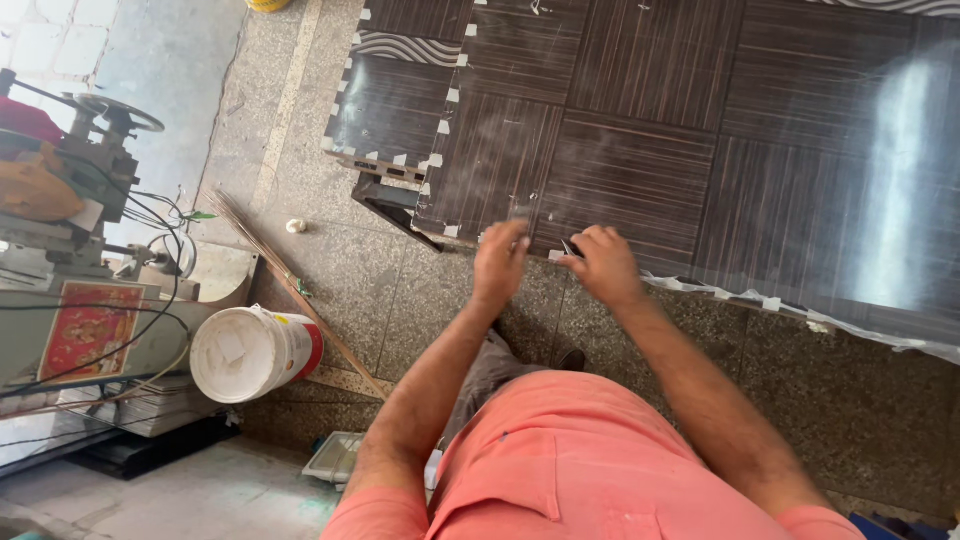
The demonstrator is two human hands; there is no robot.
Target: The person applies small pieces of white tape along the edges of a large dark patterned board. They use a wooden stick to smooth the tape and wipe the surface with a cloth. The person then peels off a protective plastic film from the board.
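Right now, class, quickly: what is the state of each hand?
Left hand: blurred, fingers bent at the edge of the dark wood-grain panel; whether it grips anything cannot be told.
Right hand: closed on a small dark object.

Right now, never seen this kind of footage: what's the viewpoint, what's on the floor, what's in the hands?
One picture, shot from a camera on the person's head, looking down past an orange shirt at their own two bare hands. Both meet at the near edge of a large dark wood-patterned panel wrapped in clear film. The right hand pinches a small dark object, too small to identify; the left hand touches the panel edge beside it. On the stone floor: a white bucket, a broom, and a machine at left.
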